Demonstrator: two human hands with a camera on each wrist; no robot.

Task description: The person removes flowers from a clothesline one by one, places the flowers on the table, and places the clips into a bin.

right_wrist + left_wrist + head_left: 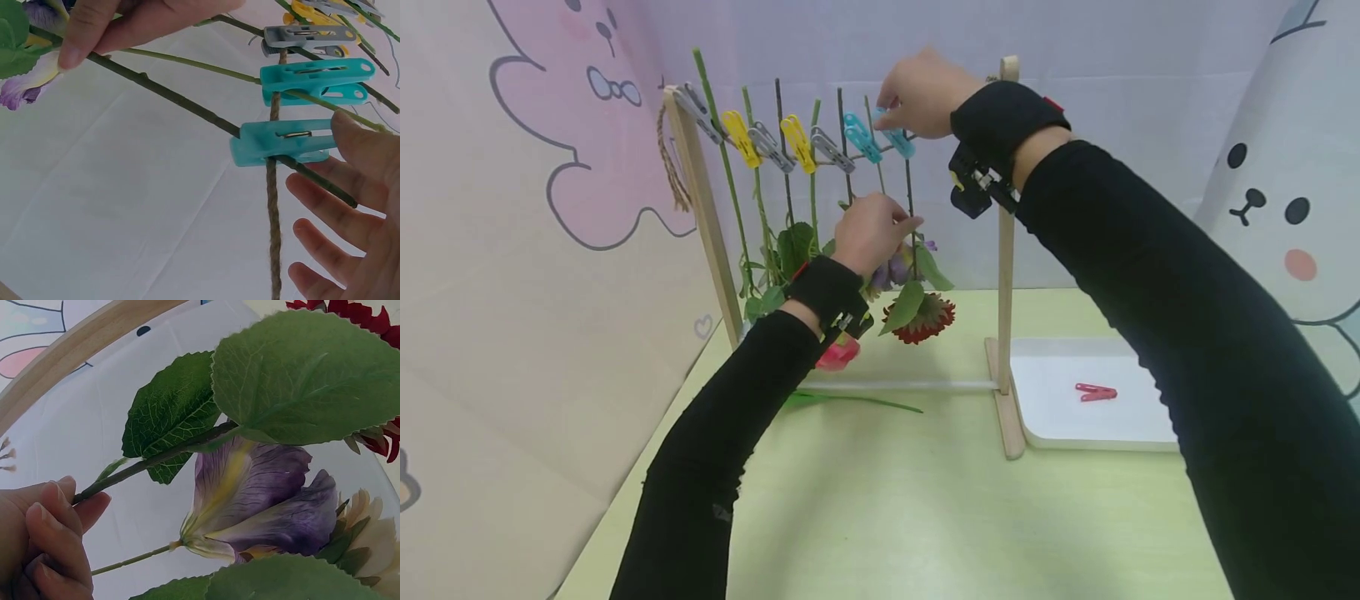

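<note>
My left hand [871, 235] pinches the dark stem [134, 469] of an upside-down red flower [928, 321], seen close in the left wrist view with its green leaves [306, 381]. Higher up, my right hand [925, 93] holds the handle end of a light-blue clothespin [255, 142] between thumb and index finger, the other fingers spread. That clothespin sits across the twine [273, 219] and the stem's upper end. Beside it, a second teal clothespin [312, 75] clips a thin green stem. A purple flower [262, 494] hangs just behind the red one.
Grey and yellow clothespins [742, 140] hold several more flowers farther left on the twine, strung between wooden posts [1004, 275]. A white tray [1052, 429] at right carries a red clothespin [1097, 392]. A green stem [865, 400] lies on the table [925, 517].
</note>
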